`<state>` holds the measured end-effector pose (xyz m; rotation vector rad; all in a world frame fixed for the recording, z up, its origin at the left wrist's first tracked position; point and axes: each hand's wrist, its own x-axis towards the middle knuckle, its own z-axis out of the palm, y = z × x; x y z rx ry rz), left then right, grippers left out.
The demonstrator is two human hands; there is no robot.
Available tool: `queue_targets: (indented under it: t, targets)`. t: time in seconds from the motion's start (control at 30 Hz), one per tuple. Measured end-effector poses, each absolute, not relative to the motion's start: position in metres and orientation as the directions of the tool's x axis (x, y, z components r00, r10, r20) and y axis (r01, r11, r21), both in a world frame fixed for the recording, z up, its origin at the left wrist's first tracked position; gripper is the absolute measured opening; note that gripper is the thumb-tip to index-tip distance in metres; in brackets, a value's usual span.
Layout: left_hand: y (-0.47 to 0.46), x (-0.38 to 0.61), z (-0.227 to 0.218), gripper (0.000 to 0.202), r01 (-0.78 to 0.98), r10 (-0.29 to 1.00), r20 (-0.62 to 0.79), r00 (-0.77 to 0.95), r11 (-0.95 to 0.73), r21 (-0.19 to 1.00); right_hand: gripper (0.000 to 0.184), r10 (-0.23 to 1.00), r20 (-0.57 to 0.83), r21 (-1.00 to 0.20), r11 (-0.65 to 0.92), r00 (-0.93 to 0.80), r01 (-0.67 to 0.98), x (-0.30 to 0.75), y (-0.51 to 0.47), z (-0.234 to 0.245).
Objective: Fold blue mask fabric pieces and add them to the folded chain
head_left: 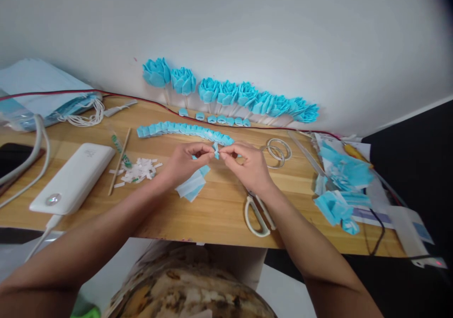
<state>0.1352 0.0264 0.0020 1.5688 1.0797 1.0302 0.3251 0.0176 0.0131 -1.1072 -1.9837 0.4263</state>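
Fingertips of the left hand (191, 162) and right hand (247, 162) meet clamped on a small blue strip (216, 151), held above the middle of a wooden table (219, 223); its long axis runs roughly near to far, though which end leads is too small to tell; just beyond it, a chain of folded blue pieces (184, 130) stretches left to right, with blue flowers (227, 92) lined against the far wall (247, 30); scissors (262, 213) lie partly hidden beneath the right hand and forearm; blue sheets (193, 186) rest just near the left hand; white paper scraps (140, 171), a thin stick (119, 162) and a white power bank (74, 176) occupy the left, crumpled blue material (348, 169) the right.
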Motion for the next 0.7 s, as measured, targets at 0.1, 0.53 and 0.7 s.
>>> queue_targets:
  t: [0.1,0.53,0.7]
  targets:
    - [0.027,0.134,0.002,0.016,0.158,0.962,0.103,0.254,-0.146,0.977,0.013,0.820,0.491,-0.615,0.565,-0.294,0.549,0.326,0.018,0.013]
    - [0.025,0.137,0.006,0.012,0.066,0.973,0.010,0.231,-0.025,0.998,0.013,0.794,0.553,-0.533,0.571,-0.254,0.624,0.327,0.020,0.013]
    - [0.028,0.136,0.007,0.027,-0.013,0.983,-0.104,0.153,0.107,0.994,0.012,0.848,0.530,-0.678,0.434,-0.014,0.593,0.347,0.031,0.025]
